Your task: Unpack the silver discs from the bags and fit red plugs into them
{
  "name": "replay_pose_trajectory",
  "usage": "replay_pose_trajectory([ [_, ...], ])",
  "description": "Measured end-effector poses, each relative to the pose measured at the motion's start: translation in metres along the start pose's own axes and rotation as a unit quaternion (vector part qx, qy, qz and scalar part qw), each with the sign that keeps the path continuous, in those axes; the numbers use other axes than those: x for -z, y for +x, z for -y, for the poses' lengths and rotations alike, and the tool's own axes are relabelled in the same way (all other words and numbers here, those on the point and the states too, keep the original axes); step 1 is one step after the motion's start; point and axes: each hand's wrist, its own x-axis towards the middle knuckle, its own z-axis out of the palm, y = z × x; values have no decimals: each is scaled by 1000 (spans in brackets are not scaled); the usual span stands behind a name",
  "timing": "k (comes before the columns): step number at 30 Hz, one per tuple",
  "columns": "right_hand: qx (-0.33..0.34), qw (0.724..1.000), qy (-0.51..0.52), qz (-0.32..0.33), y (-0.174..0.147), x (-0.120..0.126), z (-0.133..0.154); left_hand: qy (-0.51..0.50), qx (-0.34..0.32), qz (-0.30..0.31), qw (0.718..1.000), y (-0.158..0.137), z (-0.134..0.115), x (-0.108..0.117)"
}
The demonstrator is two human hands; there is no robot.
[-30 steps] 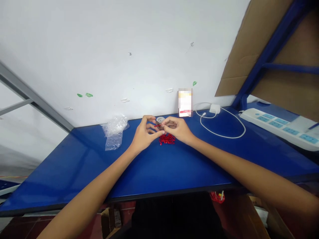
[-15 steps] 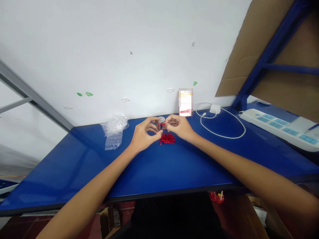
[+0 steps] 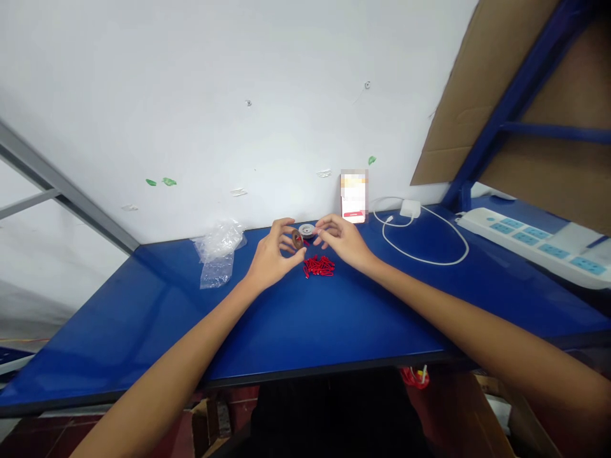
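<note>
My left hand [image 3: 275, 256] holds a small brown disc [image 3: 296, 239] tilted up between curved fingers and thumb. A bit of red cord [image 3: 306, 242] shows at the disc's middle and hangs on its right side. My right hand [image 3: 344, 240] is just to the right, its fingers loosely bent and apart, with nothing visible in them. Between and behind the hands a grey round disc-like piece [image 3: 306, 230] lies on the table. Below the fingertips sits a small heap of red cord loops [image 3: 319, 266].
A crumpled clear plastic bag [image 3: 217, 251] lies left on the blue table [image 3: 305, 324]. A lit phone [image 3: 354, 197] leans against the wall. A white charger [image 3: 410, 208] with looped cable [image 3: 453, 262] and a white power strip [image 3: 534, 245] lie to the right.
My right hand's fingers have come away from the brown disc and loosened. My left hand has shifted slightly left, turning the disc so its face shows with red cord at its middle.
</note>
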Motion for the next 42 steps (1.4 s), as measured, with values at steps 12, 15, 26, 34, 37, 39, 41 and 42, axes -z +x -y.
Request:
replay_pose_trajectory([
  [12,65,947,-272,155,-1,12,-3,206,40,24,977,5,40,15],
  [15,84,930,-296,199,1,17,-1,201,57,7,978,6,44,15],
  [26,92,916,-314,232,3,23,-3,99,124,17,987,9,53,19],
  [34,92,934,-292,184,3,21,3,127,200,45,970,15,38,25],
  [37,75,938,-290,173,3,21,3,151,202,63,966,16,35,27],
  [39,64,943,-283,165,3,21,1,154,194,75,966,15,35,27],
  [41,57,946,-277,158,3,21,0,163,180,83,967,15,36,27],
  [42,56,948,-273,154,4,22,-1,169,171,80,967,15,37,27],
])
